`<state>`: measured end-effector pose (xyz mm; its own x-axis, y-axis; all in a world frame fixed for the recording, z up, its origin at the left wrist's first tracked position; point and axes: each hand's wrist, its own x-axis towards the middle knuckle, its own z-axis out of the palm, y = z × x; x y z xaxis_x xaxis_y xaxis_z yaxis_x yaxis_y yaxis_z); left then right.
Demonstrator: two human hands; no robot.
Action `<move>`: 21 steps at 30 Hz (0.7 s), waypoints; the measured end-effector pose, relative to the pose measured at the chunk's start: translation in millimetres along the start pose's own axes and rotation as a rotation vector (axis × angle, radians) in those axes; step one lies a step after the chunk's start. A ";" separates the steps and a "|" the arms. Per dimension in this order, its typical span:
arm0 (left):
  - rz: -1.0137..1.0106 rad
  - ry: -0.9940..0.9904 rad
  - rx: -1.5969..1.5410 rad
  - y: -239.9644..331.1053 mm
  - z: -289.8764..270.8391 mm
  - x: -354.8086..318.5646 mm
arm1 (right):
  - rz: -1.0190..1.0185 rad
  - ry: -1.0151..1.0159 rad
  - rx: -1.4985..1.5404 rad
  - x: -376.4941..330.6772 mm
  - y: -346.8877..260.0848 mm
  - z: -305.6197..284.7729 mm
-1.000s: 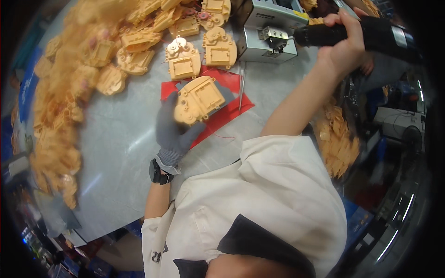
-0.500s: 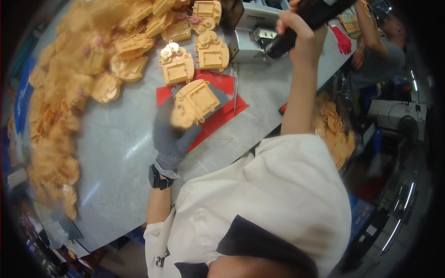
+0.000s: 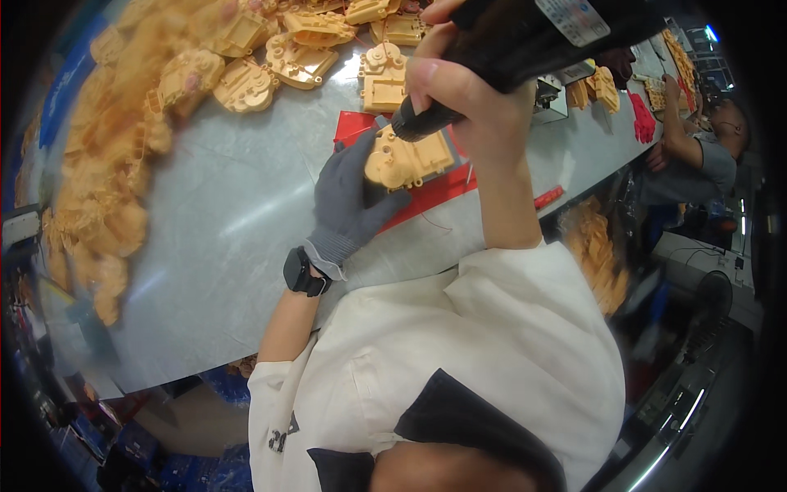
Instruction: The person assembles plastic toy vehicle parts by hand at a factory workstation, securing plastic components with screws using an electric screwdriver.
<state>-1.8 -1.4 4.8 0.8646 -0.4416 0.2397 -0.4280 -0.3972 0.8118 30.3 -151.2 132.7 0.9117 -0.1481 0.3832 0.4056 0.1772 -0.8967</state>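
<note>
Gloved left hand [image 3: 348, 201] flat, fingers spread, bare right hand [image 3: 467, 98] raised, fist closed

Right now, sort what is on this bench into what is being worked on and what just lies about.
In use: tan plastic housing on red mat, steadied by gloved left hand; black power screwdriver in right hand.

Lying about: heap of tan plastic housings; red glove.

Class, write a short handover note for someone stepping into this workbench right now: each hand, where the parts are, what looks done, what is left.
Left hand, in a grey knit glove, presses on the tan moulded plastic housing lying on a red mat.
Right hand, bare, grips a black power screwdriver, tip at the housing's upper edge.
More tan housings lie piled on the grey table, left and far side.
Done: housing seated and steadied.
Left: whether any screw is driven cannot be told.
</note>
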 end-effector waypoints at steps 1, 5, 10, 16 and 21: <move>-0.007 -0.017 -0.002 0.5 -1.1 0.0 | 0.035 0.057 0.017 0.0 0.7 3.2; 0.018 0.000 0.023 -2.1 -4.1 -0.6 | 0.143 0.014 -0.048 3.9 11.2 -1.8; 0.028 -0.025 0.004 3.0 -7.9 3.0 | 0.174 0.060 -0.005 8.0 15.6 -2.2; 0.047 -0.008 -0.032 -0.9 -7.0 1.8 | 0.174 0.063 -0.001 8.9 18.2 1.3; 0.029 -0.029 -0.043 4.4 -9.9 3.9 | 0.153 0.053 -0.027 10.0 19.2 1.1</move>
<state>2.4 3.1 14.6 0.8436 -0.4761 0.2482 -0.4404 -0.3490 0.8272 47.3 -148.1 119.5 0.9576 -0.1729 0.2303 0.2600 0.1753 -0.9495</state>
